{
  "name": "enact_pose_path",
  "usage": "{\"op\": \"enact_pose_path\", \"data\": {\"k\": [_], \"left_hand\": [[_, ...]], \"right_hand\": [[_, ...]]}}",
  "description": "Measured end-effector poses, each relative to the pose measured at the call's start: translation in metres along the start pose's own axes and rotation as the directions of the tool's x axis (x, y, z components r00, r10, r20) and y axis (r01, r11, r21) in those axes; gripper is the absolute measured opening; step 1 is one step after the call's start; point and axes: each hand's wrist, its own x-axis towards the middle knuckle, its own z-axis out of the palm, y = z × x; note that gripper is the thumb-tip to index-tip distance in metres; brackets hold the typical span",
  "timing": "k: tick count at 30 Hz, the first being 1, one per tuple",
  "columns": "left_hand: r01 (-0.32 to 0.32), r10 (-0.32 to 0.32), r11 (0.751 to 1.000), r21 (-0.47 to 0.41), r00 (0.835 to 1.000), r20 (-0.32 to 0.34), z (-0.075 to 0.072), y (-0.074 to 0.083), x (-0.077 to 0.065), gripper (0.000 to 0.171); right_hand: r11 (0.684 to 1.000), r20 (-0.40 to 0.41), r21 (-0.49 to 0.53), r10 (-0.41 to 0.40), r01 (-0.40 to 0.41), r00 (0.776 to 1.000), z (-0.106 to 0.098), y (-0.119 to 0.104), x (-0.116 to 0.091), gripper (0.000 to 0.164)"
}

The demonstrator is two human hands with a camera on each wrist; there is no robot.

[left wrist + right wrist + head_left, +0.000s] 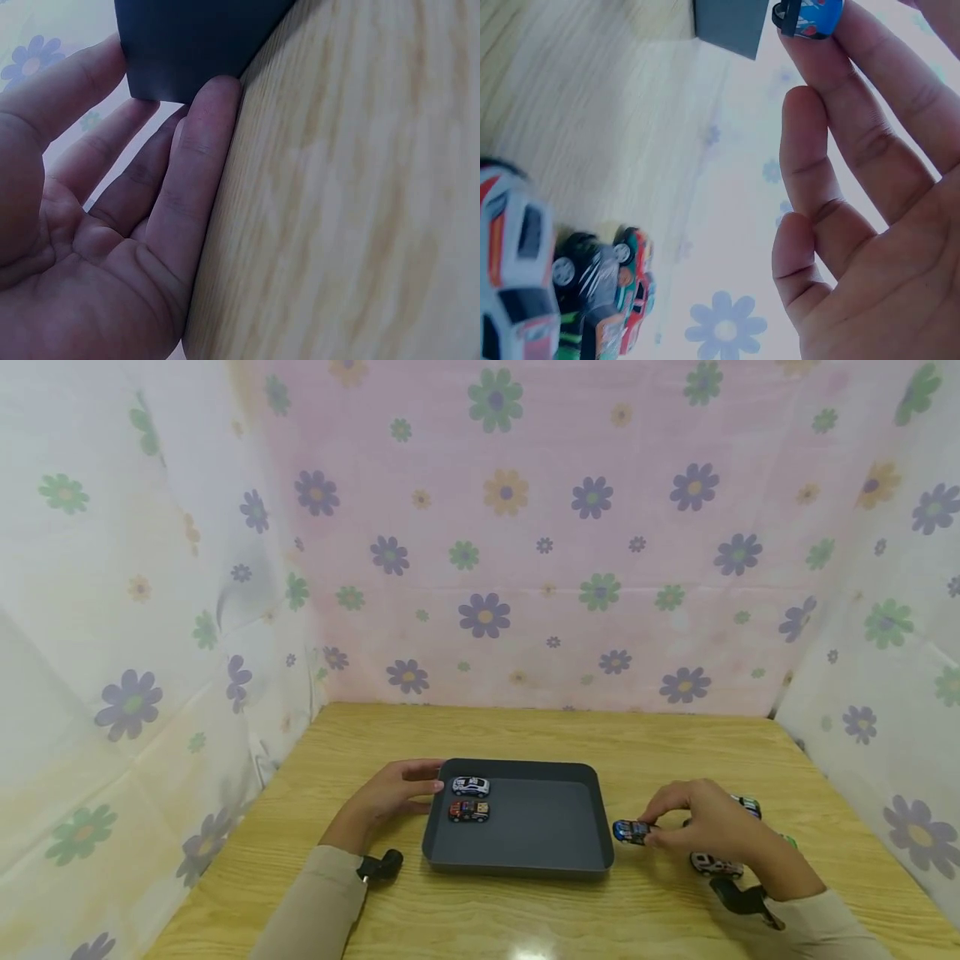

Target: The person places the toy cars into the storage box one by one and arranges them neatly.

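A dark grey rectangular tray (525,867) lies on the wooden table, with a white toy car (471,787) and a red-and-tan toy car (468,812) side by side at its left end. My left hand (396,792) rests against the tray's left side. In the left wrist view its mostly straight fingers (187,157) touch the tray's outer wall. Just right of the tray, my right hand (705,822) pinches a blue-and-black toy car (630,832) between thumb and fingers. Only one blue end of that car shows in the right wrist view.
Several more toy cars stand to the right, partly hidden by my right hand, among them a white one (716,865) and a green one (748,806). Flower-patterned cloth (540,568) hangs behind the table and along both sides.
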Motion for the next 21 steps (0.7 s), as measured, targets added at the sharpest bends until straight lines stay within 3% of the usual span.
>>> {"op": "enact_pose_path", "data": {"k": [4,21], "left_hand": [[-0.003,0.003,1.0,-0.003,1.0,0.006,-0.001,-0.001,0.001,0.065],[-0.001,0.001,1.0,-0.014,1.0,0.016,-0.001,-0.001,0.002,0.064]], "right_hand": [[0.999,-0.003,-0.035,-0.024,0.024,1.0,0.002,-0.004,0.007,0.011],[0.988,0.053,-0.008,-0.15,0.151,0.987,0.019,-0.02,0.059,0.011]]}}
